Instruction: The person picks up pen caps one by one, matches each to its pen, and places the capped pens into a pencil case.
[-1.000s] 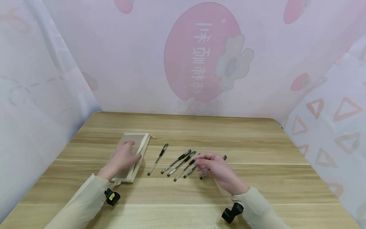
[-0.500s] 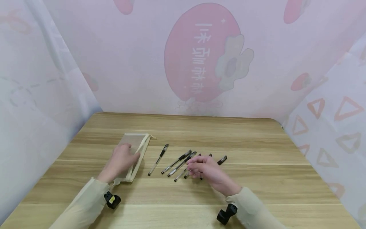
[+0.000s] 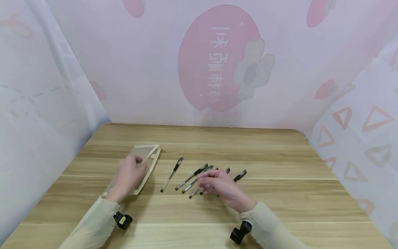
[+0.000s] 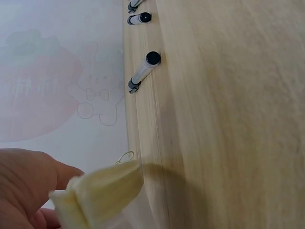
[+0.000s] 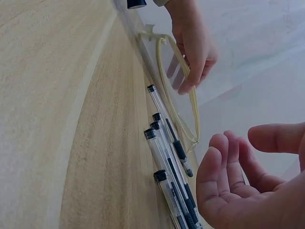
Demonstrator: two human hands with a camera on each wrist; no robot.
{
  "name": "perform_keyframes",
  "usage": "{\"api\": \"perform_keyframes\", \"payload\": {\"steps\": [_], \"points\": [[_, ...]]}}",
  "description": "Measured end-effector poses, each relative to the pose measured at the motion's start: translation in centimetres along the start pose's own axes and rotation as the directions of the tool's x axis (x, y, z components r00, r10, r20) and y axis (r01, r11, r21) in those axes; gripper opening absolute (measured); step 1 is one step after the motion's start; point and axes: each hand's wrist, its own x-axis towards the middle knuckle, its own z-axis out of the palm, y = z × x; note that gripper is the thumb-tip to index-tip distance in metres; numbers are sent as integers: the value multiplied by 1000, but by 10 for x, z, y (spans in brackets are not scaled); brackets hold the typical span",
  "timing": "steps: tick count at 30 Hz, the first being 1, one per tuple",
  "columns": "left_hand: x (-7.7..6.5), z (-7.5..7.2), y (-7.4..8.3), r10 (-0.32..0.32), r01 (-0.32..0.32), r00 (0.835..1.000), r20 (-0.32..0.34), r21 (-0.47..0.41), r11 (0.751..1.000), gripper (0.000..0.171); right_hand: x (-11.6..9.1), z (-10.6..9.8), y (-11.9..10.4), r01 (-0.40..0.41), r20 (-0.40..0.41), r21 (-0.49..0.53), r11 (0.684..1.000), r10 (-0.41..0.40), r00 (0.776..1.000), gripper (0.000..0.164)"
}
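Note:
On the left of the table lies a mesh drawstring bag point(image 3: 154, 165) with cream trim. My left hand point(image 3: 127, 176) pinches the upper layer of its edge. In the right wrist view the bag's mouth point(image 5: 159, 59) gapes, one side raised by those fingers. My right hand point(image 3: 219, 185) hovers over a group of black gel pens point(image 3: 192, 177), its fingers loosely curled with nothing between them. It hides parts of several pens. One gel pen point(image 3: 171, 175) lies apart, between the bag and the group; another gel pen point(image 3: 240, 175) shows to the right of that hand.
The wooden table point(image 3: 280, 193) reaches back to a pink printed cloth point(image 3: 149, 69). White cloth point(image 3: 40, 103) hangs along both sides. A small black camera is strapped to each wrist.
My left hand has taken up the bag's upper edge and shifted slightly left, parting the mouth. My right hand has drifted left over the pens, uncovering more of the rightmost pen.

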Motion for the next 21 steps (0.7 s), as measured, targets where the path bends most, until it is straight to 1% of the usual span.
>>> {"api": "perform_keyframes", "payload": {"steps": [7, 12, 15, 18, 21], "points": [[-2, -2, 0, 17, -14, 995, -102, 33, 999, 20, 3, 3, -2, -4, -4, 4, 1000, 4, 1000, 18], [-4, 0, 2, 45, -43, 984, -172, 13, 999, 16, 9, 9, -6, -15, -25, 20, 1000, 16, 1000, 20], [-6, 2, 3, 56, -60, 975, -213, -14, 998, 13, 13, 16, -9, 6, -62, 9, 1000, -6, 998, 19], [-10, 4, 4, 33, -46, 972, -231, -53, 998, 11, 19, 23, -12, 31, -117, 17, 999, -29, 993, 19], [-14, 6, 6, -13, -11, 972, -234, -99, 995, 10, 26, 29, -14, 49, -162, 15, 999, -46, 986, 19]]}}
